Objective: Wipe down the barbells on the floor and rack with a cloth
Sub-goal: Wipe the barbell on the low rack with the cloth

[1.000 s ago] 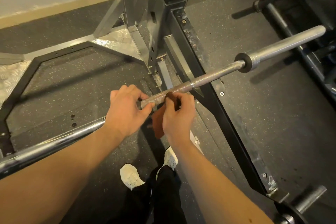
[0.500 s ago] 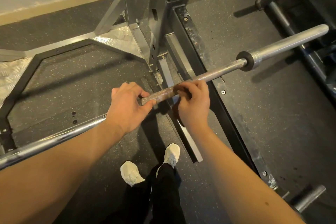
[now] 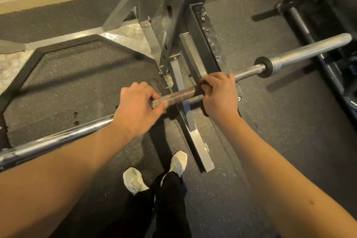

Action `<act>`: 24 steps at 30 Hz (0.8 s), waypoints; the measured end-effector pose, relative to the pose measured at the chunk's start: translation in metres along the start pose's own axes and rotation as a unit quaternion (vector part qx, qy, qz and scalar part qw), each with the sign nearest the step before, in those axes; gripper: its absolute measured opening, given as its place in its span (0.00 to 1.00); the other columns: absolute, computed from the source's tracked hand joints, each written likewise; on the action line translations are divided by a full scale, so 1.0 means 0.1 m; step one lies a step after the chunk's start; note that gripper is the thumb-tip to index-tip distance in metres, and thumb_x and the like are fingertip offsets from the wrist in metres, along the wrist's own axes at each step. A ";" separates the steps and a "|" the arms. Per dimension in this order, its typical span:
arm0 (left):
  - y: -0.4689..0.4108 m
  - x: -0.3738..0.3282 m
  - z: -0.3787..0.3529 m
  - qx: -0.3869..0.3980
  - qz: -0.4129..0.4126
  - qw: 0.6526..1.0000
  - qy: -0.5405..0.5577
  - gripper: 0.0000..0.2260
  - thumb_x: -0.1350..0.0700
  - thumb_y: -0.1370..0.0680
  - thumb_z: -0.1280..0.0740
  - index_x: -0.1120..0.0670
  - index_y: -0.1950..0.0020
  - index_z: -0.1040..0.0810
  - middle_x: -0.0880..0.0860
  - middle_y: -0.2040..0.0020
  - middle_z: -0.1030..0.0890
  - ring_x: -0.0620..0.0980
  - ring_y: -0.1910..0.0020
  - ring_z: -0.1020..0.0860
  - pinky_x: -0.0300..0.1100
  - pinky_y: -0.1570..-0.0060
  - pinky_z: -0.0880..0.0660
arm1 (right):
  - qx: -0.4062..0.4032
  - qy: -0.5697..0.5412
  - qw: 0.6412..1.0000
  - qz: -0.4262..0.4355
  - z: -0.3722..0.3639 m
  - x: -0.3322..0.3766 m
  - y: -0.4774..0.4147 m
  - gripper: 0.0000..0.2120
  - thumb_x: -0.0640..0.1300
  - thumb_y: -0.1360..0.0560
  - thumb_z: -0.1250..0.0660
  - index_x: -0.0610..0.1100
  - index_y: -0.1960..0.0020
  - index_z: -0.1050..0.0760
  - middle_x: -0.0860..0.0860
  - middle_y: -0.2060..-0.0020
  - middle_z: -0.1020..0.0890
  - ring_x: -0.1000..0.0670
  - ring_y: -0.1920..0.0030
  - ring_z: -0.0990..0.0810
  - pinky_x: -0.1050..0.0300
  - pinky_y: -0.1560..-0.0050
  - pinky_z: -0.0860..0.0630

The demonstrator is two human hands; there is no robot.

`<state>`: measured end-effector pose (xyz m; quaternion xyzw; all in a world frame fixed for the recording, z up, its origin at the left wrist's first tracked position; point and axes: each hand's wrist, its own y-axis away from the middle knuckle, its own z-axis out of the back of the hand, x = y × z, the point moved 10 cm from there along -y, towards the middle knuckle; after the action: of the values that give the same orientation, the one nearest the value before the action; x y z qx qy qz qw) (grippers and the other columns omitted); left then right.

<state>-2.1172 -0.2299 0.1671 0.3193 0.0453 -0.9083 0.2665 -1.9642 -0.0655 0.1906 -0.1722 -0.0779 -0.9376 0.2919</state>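
From my head camera, a long steel barbell with a rusty-brown knurled stretch runs from lower left to upper right, raised above the black speckled rubber floor. It crosses in front of the grey steel rack upright.

My left hand grasps the near end of the knurled stretch, with the thumb underneath and the fingers curled over the top. My right hand is clenched around the shaft farther along, between the knurling and the black collar of the bright sleeve. Whether the cloth sits under that palm I cannot tell.

My white shoes stand below the bar.
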 end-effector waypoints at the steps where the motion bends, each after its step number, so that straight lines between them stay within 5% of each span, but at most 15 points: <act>1: 0.00 0.00 0.00 0.002 0.000 1.000 -0.003 0.06 0.44 0.23 0.29 0.43 0.50 0.22 0.44 0.54 0.25 0.47 0.50 0.29 0.48 0.39 0.35 | 0.010 0.019 1.000 0.016 -0.03 0.07 -0.01 0.09 0.42 0.18 0.34 0.46 0.41 0.17 0.53 0.42 0.20 0.50 0.36 0.31 0.61 0.42 0.34; 6: -0.01 -0.02 0.01 0.002 0.002 1.000 -0.005 0.07 0.43 0.23 0.29 0.41 0.53 0.26 0.44 0.54 0.25 0.47 0.50 0.29 0.50 0.40 0.35 | 0.106 0.032 0.983 0.149 -0.25 0.66 0.06 0.08 0.42 0.21 0.32 0.49 0.43 0.17 0.54 0.48 0.19 0.50 0.40 0.30 0.51 0.40 0.26; 9: -0.01 -0.01 0.01 0.002 0.003 1.000 0.004 0.06 0.43 0.23 0.29 0.41 0.53 0.25 0.43 0.54 0.25 0.46 0.50 0.30 0.49 0.40 0.35 | 0.198 0.062 0.968 0.138 -0.23 0.48 -0.16 0.09 0.43 0.18 0.36 0.52 0.42 0.19 0.55 0.49 0.21 0.51 0.41 0.30 0.50 0.40 0.26; 12: -0.03 0.02 -0.01 0.003 0.006 1.000 -0.008 0.06 0.43 0.22 0.30 0.44 0.50 0.20 0.43 0.54 0.25 0.46 0.51 0.30 0.47 0.42 0.37 | 0.187 0.074 0.974 0.105 -0.16 0.31 -0.29 0.11 0.40 0.17 0.36 0.51 0.42 0.18 0.53 0.49 0.20 0.50 0.41 0.29 0.48 0.41 0.24; 17: -0.03 0.00 0.00 0.003 0.003 1.000 -0.010 0.06 0.42 0.23 0.29 0.41 0.53 0.24 0.42 0.54 0.26 0.45 0.51 0.31 0.44 0.45 0.40 | 0.239 0.013 0.953 0.186 -0.43 0.77 -0.08 0.10 0.41 0.20 0.33 0.54 0.44 0.18 0.56 0.51 0.20 0.53 0.45 0.28 0.50 0.40 0.26; 21: -0.03 0.03 0.00 -0.002 0.010 1.000 0.006 0.06 0.42 0.22 0.29 0.43 0.50 0.19 0.42 0.53 0.25 0.45 0.51 0.31 0.50 0.40 0.35 | 0.288 0.011 0.949 0.130 -0.28 0.51 -0.22 0.09 0.42 0.17 0.35 0.54 0.45 0.19 0.59 0.55 0.22 0.58 0.54 0.24 0.54 0.43 0.22; 24: -0.03 0.04 -0.02 -0.001 0.005 1.000 0.000 0.10 0.42 0.22 0.30 0.46 0.47 0.18 0.42 0.53 0.26 0.45 0.51 0.31 0.49 0.41 0.35 | 0.241 0.022 0.968 0.070 -0.14 0.24 -0.34 0.10 0.42 0.17 0.36 0.53 0.44 0.18 0.55 0.54 0.20 0.56 0.54 0.22 0.53 0.45 0.20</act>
<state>-2.1203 -0.2290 0.1624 0.3190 0.0445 -0.9070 0.2712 -2.0062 -0.0540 0.1850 -0.0814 -0.2827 -0.8720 0.3914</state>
